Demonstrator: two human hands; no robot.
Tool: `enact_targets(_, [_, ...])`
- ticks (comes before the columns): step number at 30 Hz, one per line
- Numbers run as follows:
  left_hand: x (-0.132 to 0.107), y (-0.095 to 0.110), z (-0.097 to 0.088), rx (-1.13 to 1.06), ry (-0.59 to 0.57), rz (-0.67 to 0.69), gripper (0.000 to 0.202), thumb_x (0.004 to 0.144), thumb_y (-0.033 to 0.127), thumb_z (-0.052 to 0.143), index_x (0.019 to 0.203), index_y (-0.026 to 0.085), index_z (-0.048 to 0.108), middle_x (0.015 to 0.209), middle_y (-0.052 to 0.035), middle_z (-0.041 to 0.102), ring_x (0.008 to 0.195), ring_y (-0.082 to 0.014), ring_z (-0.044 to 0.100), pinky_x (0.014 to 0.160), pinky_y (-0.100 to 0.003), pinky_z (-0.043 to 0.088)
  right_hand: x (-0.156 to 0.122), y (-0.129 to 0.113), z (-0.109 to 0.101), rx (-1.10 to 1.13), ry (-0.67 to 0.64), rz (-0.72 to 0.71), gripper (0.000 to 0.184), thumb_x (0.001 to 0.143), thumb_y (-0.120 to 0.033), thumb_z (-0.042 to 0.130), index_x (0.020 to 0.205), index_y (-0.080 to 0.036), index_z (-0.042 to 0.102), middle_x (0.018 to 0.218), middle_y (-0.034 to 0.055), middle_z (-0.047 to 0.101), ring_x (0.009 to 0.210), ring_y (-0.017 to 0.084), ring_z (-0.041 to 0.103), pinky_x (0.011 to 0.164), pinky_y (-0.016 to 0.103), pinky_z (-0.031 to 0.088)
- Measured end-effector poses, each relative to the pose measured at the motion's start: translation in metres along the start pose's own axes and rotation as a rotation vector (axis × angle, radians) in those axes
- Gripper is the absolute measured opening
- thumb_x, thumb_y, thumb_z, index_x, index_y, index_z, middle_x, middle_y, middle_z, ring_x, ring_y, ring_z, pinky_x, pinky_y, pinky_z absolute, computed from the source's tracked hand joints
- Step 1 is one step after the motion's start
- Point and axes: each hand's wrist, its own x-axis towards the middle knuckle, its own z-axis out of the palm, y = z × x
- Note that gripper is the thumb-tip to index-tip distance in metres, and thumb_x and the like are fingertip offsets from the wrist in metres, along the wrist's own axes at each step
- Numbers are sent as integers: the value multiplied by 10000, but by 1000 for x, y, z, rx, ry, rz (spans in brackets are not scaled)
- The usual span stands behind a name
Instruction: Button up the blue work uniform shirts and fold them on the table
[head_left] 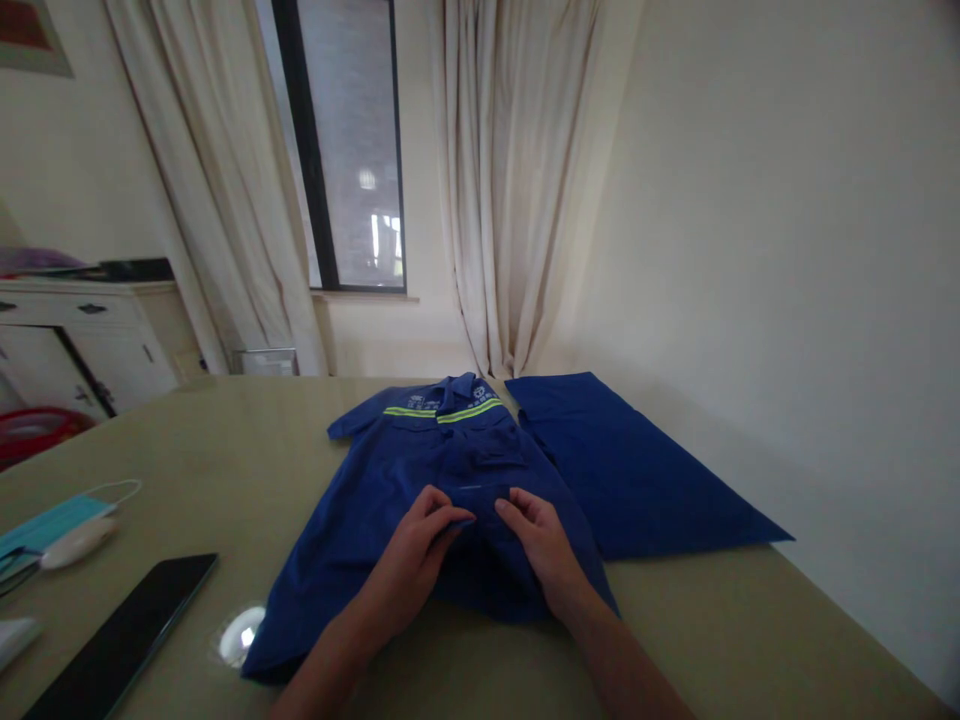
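"Both our left hand [416, 545] and right hand [546, 545] are pinching what?"
"We're holding the blue shirt [375, 490] on our table [187, 460]."
"The red tub [22, 452]?"
"Sitting by the white cabinet [112, 345]; we're not seeing inside."

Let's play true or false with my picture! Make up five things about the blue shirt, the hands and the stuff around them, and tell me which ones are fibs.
1. The blue shirt has yellow-green stripes across its chest. True.
2. Only one hand is pinching something. False: the left hand and the right hand both pinch blue cloth.
3. The face mask is to the right of the shirt. False: the face mask is on the left.
4. A black phone lies on the table. True.
5. The curtains are bright red. False: the curtains are cream-coloured.
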Motion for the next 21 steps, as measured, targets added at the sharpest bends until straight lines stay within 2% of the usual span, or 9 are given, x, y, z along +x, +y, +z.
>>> enact_targets(3, [-2, -3, 3, 33, 53, -23, 167, 928, 246, 586, 1028, 251, 720, 947, -37, 703, 902, -203, 669, 845, -313, 547, -3, -1, 4, -217, -5, -121, 409, 813, -593, 725, 837, -186, 692, 754, 8, 675, 722, 187, 606, 673, 280, 479])
enact_targets(6, [-6, -9, 6, 55, 82, 7, 153, 911, 188, 573, 947, 247, 710, 932, -23, 734, 891, -195, 690, 830, -298, 556, -8, -2, 8, -428, -46, -261, 330, 890, -516, 671, 838, -190, 693, 755, 1, 652, 728, 171, 581, 676, 264, 457])
enact_targets(8, [-8, -12, 6, 62, 85, 57, 214, 922, 172, 542, 1014, 258, 715, 1001, -31, 748, 941, -196, 698, 868, -304, 562, -11, -3, 10, -444, -103, -295, 273, 919, -461, 644, 896, -196, 707, 800, 7, 671, 758, 172, 594, 698, 264, 463])
enact_targets(11, [-9, -14, 5, 85, 110, 96, 278, 936, 172, 521, 1114, 272, 710, 1068, -39, 755, 992, -200, 704, 923, -323, 564, -13, -6, 10, -423, -148, -287, 230, 916, -419, 647, 942, -203, 722, 839, 14, 697, 768, 175, 609, 704, 266, 468])
enact_targets(16, [-10, -14, 3, 156, 85, 174, 205, 960, 197, 539, 1032, 262, 720, 1020, -41, 727, 939, -180, 694, 860, -276, 562, -13, -11, 10, -419, -156, -260, 212, 886, -402, 672, 885, -199, 730, 785, 3, 689, 726, 167, 591, 683, 260, 454])
enact_targets(21, [-10, -14, 0, 284, 67, 232, 187, 976, 221, 545, 1037, 273, 713, 1035, -49, 718, 957, -196, 670, 894, -318, 542, -12, -11, 9, -345, -192, -201, 224, 865, -410, 699, 865, -190, 742, 767, 4, 707, 723, 175, 617, 684, 267, 462])
